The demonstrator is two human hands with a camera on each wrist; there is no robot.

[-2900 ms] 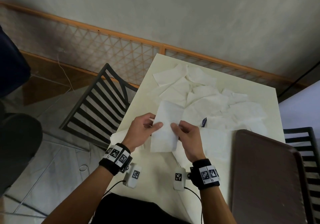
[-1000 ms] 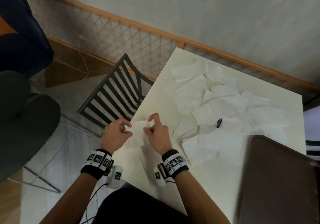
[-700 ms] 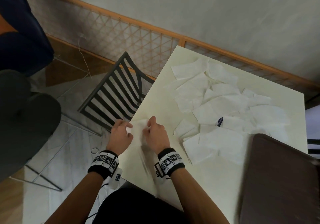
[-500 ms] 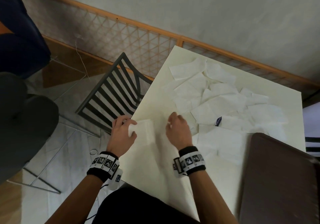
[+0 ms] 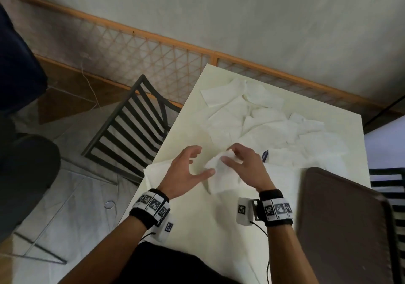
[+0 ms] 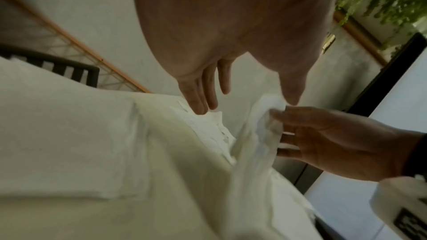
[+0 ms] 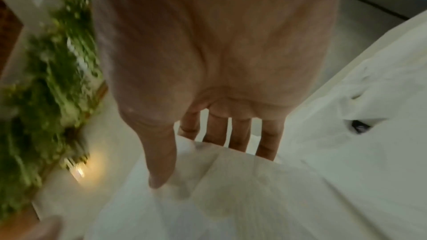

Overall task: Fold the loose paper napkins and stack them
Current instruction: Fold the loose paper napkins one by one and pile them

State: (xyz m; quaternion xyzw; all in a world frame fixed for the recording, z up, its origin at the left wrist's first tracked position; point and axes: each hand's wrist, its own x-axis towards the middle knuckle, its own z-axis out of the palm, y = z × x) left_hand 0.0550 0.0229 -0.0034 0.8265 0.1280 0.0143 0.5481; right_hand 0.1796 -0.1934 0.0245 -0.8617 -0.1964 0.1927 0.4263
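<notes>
1. White, thin paper napkin (image 5: 215, 174) is pinched at its upper corner by the right hand (image 5: 245, 169), lifted just above the cream bench (image 5: 219, 229).
2. Left hand (image 5: 184, 174) is spread and relaxed, holding nothing, thumb near the napkin's left edge.
3. Advice: take the free corner and match edges before creasing.
4. Folded stack (image 6: 69, 134) lies by the bench's left edge; loose pile (image 5: 274, 130) beyond, brown tray (image 5: 341, 229) right.

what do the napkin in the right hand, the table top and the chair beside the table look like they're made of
Napkin: thin white tissue paper, matte; it crumples and drapes softly where the right hand pinches it.
Table top: smooth cream surface, probably laminate or painted board; unclear.
Chair: dark slatted bars, matte, likely painted metal.
</notes>
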